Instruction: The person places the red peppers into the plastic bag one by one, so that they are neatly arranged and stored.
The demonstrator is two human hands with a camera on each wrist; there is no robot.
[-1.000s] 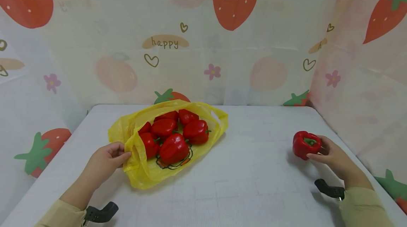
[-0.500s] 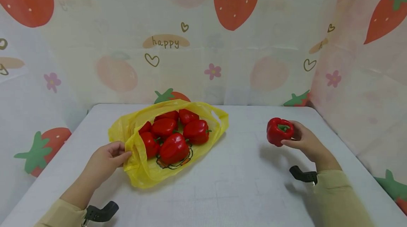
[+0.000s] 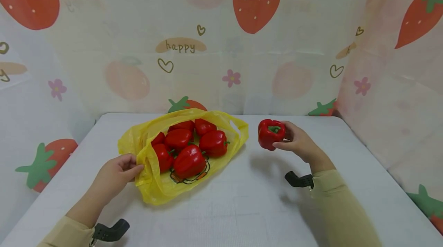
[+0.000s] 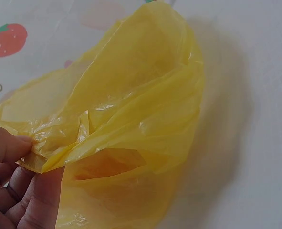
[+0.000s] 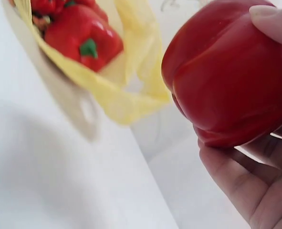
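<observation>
A yellow plastic bag [image 3: 149,189] lies on its side on the white table, its mouth facing me, with several red bell peppers [image 3: 189,161] inside. My left hand [image 3: 112,178] pinches the bag's left edge between thumb and fingers; in the left wrist view the thumb presses on the crumpled film [image 4: 131,109]. To the right of the bag, my right hand [image 3: 302,143] grips one red bell pepper [image 3: 268,135] above the table, its green stem facing me. In the right wrist view, thumb and fingers hold that pepper [image 5: 226,71] from both sides, apart from the bag's handle edge.
The white table [image 3: 242,216] reaches back to a hanging cloth [image 3: 214,82] printed with strawberries. Cloth also hangs on the left and right sides. A dark strap device [image 3: 299,179] sits at the right wrist, another such device [image 3: 110,231] at the left.
My right hand has lifted the bell pepper off the right side of the table and carried it left, near the bag's handle. The left hand stays on the bag's edge.
</observation>
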